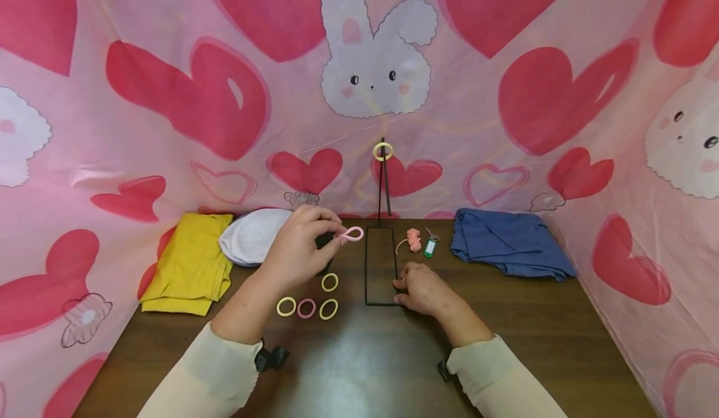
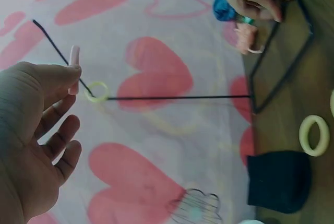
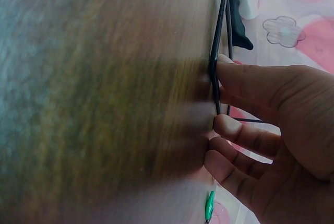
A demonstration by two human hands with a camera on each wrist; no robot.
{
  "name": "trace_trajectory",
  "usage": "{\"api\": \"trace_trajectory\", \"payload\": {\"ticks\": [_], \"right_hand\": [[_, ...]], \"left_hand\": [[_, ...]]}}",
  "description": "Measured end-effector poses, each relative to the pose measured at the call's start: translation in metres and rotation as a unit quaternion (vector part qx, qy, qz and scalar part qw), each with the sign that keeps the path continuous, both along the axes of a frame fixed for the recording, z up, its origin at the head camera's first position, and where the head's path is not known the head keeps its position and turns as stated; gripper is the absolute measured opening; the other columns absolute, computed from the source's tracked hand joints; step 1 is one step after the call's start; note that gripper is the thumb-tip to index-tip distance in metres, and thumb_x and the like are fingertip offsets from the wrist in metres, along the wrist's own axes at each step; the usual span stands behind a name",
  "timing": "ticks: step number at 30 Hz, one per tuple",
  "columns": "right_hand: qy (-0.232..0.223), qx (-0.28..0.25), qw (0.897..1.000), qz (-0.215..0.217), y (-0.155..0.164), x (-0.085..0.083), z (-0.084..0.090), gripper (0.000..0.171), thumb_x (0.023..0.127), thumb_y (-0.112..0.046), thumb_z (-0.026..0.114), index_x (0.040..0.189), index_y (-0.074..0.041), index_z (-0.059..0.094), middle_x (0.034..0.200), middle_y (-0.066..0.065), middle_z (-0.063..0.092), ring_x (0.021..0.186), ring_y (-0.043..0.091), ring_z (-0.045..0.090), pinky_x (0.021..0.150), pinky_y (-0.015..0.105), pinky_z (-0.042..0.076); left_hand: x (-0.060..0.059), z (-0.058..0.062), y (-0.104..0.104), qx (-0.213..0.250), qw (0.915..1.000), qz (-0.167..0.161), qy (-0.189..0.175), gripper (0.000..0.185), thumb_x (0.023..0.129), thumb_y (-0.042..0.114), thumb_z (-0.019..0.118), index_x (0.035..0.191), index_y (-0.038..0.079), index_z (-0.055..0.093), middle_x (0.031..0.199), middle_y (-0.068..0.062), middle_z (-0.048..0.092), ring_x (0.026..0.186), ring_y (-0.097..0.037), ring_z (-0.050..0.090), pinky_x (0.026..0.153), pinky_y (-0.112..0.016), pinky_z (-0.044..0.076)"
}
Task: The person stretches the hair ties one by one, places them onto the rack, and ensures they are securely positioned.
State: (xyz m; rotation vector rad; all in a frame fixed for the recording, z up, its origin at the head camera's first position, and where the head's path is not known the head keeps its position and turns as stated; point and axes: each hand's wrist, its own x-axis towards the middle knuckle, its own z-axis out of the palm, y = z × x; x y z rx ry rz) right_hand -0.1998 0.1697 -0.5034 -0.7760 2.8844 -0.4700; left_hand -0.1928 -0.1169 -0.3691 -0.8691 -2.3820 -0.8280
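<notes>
Above the table [image 1: 348, 368], the left hand [image 1: 303, 243] pinches a pink ring [image 1: 351, 234] between thumb and forefinger, the other fingers loosely curved. That ring is just left of a black stand [image 1: 366, 268], off it and tilted. The right hand [image 1: 424, 290] is down at the stand's base, near its front right corner — thumb and forefinger bent against the rod, a gap between them, the other fingers curled.

One yellow ring [image 1: 375, 151] encircles the stand near its top, by the bend. Four more rings lie flat before the left hand: a near yellow ring [image 1: 278, 307], a pink one [image 1: 299, 309] and another yellow one [image 1: 321, 311] in a row, with a third yellow one [image 1: 322, 284] just behind.

Partly hidden behind the left hand is a black pouch-like thing [image 2: 279, 181]; whether it holds anything cannot be told. To the right of the stand, a pink charm [image 1: 414, 240] with a cord lies beside a green-tagged key [image 1: 429, 247].

Folded yellow cloth [image 1: 191, 262] and a white bundle [image 1: 244, 240] sit at the back left, folded blue cloth [image 1: 508, 243] at the back right. The tabletop is dark wood — pink sheeting [image 1: 466, 137] printed with red hearts and white rabbits encloses it behind and on both sides.
</notes>
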Motion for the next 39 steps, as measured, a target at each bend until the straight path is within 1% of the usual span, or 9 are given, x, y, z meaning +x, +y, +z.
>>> {"api": "trace_trajectory", "payload": {"ticks": [3,8,14,21,24,30,34,39], "right_hand": [[0.004,-0.001,1.000,0.001,0.000,0.000,0.000,0.037,0.085,-0.023,0.085,0.117,-0.005,0.079,0.107,0.009,0.064,0.097,0.028,0.059,0.088,0.044,0.051],[-0.001,-0.001,1.000,0.000,0.000,0.000,0.000,0.037,0.085,-0.023,0.085,0.117,-0.005,0.079,0.106,0.009,0.064,0.096,0.028,0.059,0.088,0.044,0.051],[-0.001,0.004,1.000,0.003,0.001,0.000,-0.002,0.038,0.085,-0.024,0.085,0.118,-0.005,0.078,0.107,0.009,0.064,0.096,0.028,0.058,0.088,0.044,0.051],[0.005,-0.004,1.000,0.008,0.002,-0.001,-0.003,0.038,0.084,-0.023,0.086,0.116,-0.004,0.079,0.104,0.009,0.064,0.094,0.027,0.059,0.087,0.044,0.052],[0.009,-0.005,1.000,0.008,0.002,-0.001,-0.003,0.037,0.084,-0.023,0.086,0.115,-0.004,0.079,0.104,0.009,0.064,0.094,0.027,0.059,0.087,0.044,0.052],[0.007,-0.004,1.000,0.006,0.001,0.000,-0.002,0.037,0.085,-0.024,0.086,0.116,-0.005,0.079,0.108,0.011,0.065,0.097,0.029,0.060,0.090,0.046,0.052],[0.010,-0.003,1.000,0.010,0.001,-0.001,-0.002,0.037,0.085,-0.023,0.085,0.116,-0.005,0.079,0.108,0.011,0.065,0.097,0.030,0.060,0.090,0.046,0.052],[0.017,-0.002,1.000,0.017,0.002,-0.001,-0.002,0.036,0.085,-0.023,0.085,0.115,-0.005,0.079,0.105,0.010,0.065,0.095,0.028,0.060,0.088,0.044,0.052]], "left_hand": [[0.000,0.010,0.005,0.012,0.9995,-0.015,0.024,0.011,0.086,0.017,0.084,0.094,0.011,0.082,0.104,-0.001,0.071,0.105,-0.025,0.060,0.095,-0.041,0.047],[0.002,0.023,0.012,0.024,0.9982,-0.029,0.048,0.011,0.085,0.019,0.085,0.092,0.011,0.083,0.102,0.000,0.070,0.103,-0.023,0.059,0.091,-0.039,0.047],[0.006,0.037,0.020,0.037,0.9957,-0.045,0.072,0.012,0.085,0.019,0.086,0.094,0.012,0.083,0.102,0.001,0.070,0.103,-0.021,0.059,0.091,-0.038,0.047],[0.009,0.050,0.031,0.055,0.9898,-0.071,0.111,0.011,0.085,0.018,0.085,0.093,0.010,0.083,0.101,-0.001,0.071,0.104,-0.023,0.060,0.092,-0.038,0.047],[0.009,0.053,0.035,0.051,0.9889,-0.072,0.120,0.011,0.085,0.019,0.086,0.092,0.011,0.083,0.100,-0.001,0.072,0.104,-0.024,0.060,0.091,-0.039,0.048],[0.004,0.054,0.039,0.026,0.9901,-0.060,0.124,0.011,0.085,0.019,0.085,0.092,0.012,0.083,0.099,-0.001,0.072,0.103,-0.024,0.060,0.092,-0.042,0.047],[-0.003,0.054,0.040,0.010,0.9914,-0.049,0.121,0.011,0.086,0.019,0.084,0.093,0.011,0.083,0.100,-0.001,0.072,0.103,-0.024,0.060,0.093,-0.042,0.047],[-0.013,0.052,0.040,-0.009,0.9933,-0.025,0.113,0.012,0.085,0.020,0.084,0.094,0.011,0.084,0.102,-0.003,0.073,0.102,-0.026,0.060,0.092,-0.044,0.047]]}}
